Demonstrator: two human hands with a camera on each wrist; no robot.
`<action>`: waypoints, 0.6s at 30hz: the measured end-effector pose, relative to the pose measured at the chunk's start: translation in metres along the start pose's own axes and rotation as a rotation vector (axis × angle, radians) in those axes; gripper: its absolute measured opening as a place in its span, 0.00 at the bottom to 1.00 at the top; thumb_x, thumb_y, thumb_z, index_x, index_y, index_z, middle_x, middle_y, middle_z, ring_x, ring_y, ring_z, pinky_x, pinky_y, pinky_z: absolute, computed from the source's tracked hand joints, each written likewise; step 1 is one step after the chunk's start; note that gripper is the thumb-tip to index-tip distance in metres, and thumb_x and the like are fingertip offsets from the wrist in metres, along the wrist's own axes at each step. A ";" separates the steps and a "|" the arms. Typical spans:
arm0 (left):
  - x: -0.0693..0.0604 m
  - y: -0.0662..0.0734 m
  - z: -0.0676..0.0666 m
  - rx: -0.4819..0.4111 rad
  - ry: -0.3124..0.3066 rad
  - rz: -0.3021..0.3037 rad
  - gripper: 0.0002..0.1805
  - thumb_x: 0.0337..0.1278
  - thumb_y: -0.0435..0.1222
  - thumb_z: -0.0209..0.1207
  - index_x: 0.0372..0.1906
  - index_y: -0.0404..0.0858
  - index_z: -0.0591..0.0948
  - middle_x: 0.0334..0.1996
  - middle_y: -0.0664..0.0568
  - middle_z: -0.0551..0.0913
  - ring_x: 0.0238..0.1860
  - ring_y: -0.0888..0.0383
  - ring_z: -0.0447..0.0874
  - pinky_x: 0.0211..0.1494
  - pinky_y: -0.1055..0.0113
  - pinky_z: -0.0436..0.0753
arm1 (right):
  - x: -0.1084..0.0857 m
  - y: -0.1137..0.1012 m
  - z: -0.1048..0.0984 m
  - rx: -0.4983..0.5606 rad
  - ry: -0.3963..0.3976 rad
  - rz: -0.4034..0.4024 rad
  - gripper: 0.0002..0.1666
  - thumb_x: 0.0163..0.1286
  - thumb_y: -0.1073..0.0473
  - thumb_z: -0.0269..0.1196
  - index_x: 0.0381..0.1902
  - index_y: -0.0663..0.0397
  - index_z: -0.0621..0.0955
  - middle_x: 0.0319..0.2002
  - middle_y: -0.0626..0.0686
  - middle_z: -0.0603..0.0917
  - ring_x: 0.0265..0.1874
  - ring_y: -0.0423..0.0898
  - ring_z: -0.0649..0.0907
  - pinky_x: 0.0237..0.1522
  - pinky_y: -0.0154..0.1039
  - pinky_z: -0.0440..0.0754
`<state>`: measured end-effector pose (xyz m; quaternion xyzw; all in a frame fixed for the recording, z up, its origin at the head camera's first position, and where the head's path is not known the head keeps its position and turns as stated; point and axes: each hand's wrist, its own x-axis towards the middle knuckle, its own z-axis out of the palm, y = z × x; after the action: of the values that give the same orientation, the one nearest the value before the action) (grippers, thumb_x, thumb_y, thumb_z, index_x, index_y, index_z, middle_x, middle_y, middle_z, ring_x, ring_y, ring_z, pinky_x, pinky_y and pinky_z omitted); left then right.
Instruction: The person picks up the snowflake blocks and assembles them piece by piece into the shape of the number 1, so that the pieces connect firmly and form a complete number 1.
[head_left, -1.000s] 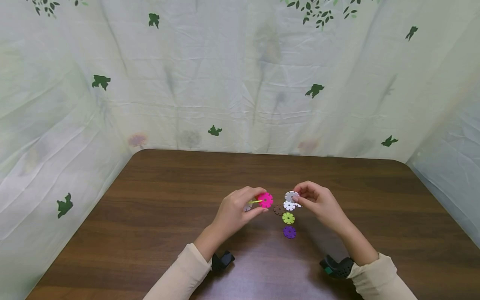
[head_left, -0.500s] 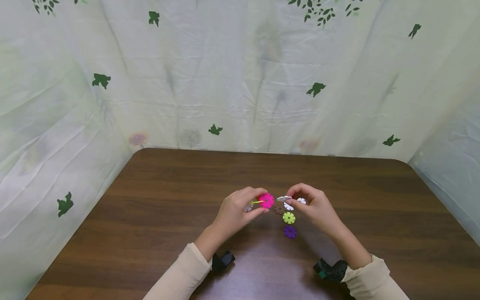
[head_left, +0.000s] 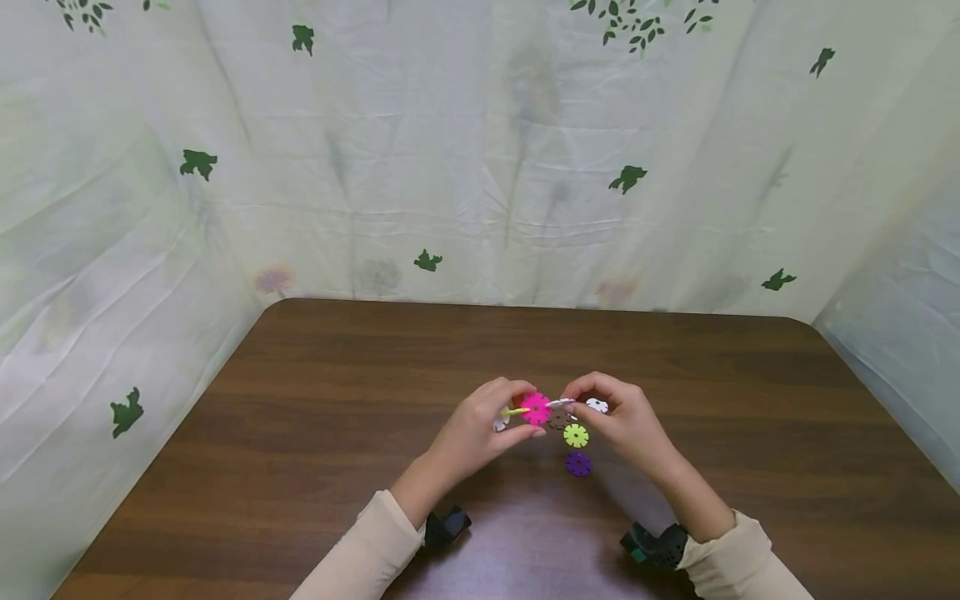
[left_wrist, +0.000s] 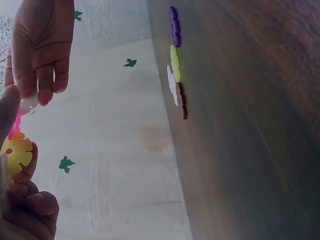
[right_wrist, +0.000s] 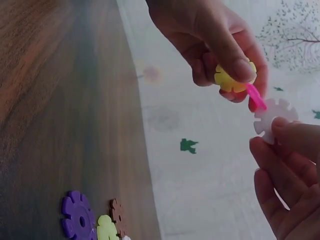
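Note:
My left hand (head_left: 474, 425) pinches a yellow notched disc (right_wrist: 226, 80) joined to an upright pink notched disc (head_left: 536, 409). A white disc (head_left: 501, 423) shows behind the left fingers in the head view. Between thumb and fingertips, my right hand (head_left: 628, 421) holds another white notched disc (right_wrist: 287, 111), nearly edge-on in the head view. Its edge meets the pink disc's rim; whether their slots have engaged, I cannot tell. Both hands are raised above the wooden table (head_left: 360, 358).
Below the hands lie loose notched discs: brown (head_left: 557, 419), lime-yellow (head_left: 576, 435), purple (head_left: 578, 464) and white (head_left: 597, 405). Another white one is mostly hidden by the right hand. A pale curtain with green bird shapes hangs behind the table.
My right hand has moved left and turned its white disc from face-on to edge-on, bringing it to the pink disc. The left hand has hardly moved.

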<state>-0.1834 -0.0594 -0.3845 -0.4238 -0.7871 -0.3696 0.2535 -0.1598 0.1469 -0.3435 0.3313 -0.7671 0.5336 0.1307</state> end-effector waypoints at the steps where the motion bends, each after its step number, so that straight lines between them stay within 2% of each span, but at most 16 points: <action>1: 0.000 0.000 0.000 -0.008 0.000 0.001 0.22 0.42 0.39 0.68 0.44 0.36 0.75 0.34 0.55 0.77 0.35 0.63 0.73 0.40 0.77 0.72 | 0.000 0.000 0.000 0.004 0.003 -0.008 0.11 0.51 0.80 0.61 0.29 0.64 0.77 0.28 0.56 0.80 0.26 0.50 0.78 0.24 0.35 0.77; 8: 0.000 0.000 0.000 -0.039 -0.016 0.015 0.18 0.45 0.36 0.66 0.43 0.35 0.74 0.35 0.53 0.76 0.36 0.62 0.73 0.41 0.78 0.72 | -0.001 -0.001 0.001 0.025 0.019 -0.024 0.09 0.51 0.80 0.61 0.27 0.65 0.78 0.26 0.57 0.81 0.23 0.45 0.79 0.20 0.37 0.77; 13: 0.000 0.001 0.001 -0.049 -0.040 0.014 0.18 0.47 0.36 0.65 0.43 0.35 0.74 0.36 0.53 0.75 0.38 0.62 0.72 0.41 0.78 0.72 | -0.001 0.001 0.002 0.079 0.022 -0.031 0.09 0.50 0.82 0.60 0.27 0.67 0.78 0.25 0.59 0.81 0.22 0.47 0.80 0.21 0.37 0.78; 18: -0.001 0.000 0.003 -0.055 -0.045 0.005 0.17 0.50 0.38 0.63 0.44 0.35 0.73 0.37 0.53 0.75 0.38 0.62 0.71 0.42 0.76 0.72 | -0.001 0.005 0.004 0.142 0.002 -0.017 0.08 0.50 0.82 0.59 0.27 0.70 0.78 0.25 0.61 0.81 0.24 0.40 0.80 0.23 0.33 0.78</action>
<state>-0.1837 -0.0578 -0.3865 -0.4410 -0.7809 -0.3810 0.2249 -0.1617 0.1451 -0.3490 0.3456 -0.7244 0.5859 0.1121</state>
